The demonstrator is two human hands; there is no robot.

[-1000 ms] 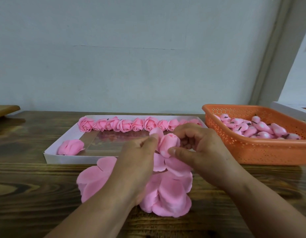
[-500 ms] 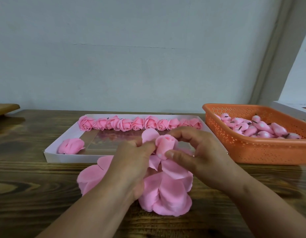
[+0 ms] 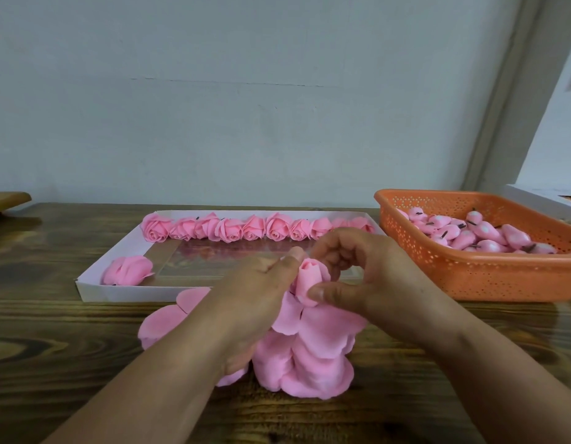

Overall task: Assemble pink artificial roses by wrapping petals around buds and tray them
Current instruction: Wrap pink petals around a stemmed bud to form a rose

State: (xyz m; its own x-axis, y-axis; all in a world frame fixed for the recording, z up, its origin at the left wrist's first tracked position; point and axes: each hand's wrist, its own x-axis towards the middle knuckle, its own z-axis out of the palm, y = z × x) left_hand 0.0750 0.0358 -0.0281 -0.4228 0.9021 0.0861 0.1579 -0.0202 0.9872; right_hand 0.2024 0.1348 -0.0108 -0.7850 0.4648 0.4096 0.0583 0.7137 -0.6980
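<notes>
A pink rose bud with petals partly wrapped round it stands between my two hands, just in front of the white tray. My left hand pinches its left side with thumb and fingers. My right hand curls round its right side, the thumb pressed on the lower petals. Under my hands lies a heap of loose pink petals. Several finished roses line the tray's far edge, and one more rose lies at its near left corner.
An orange perforated basket holding several pink buds stands at the right. The brown wooden table ends at a grey wall behind. A wooden board pokes in at far left; a white box edge shows at far right.
The petal that stuck up behind the bud has been folded down against it. My hands have closed in tighter round the bud, staying in the same spot.
</notes>
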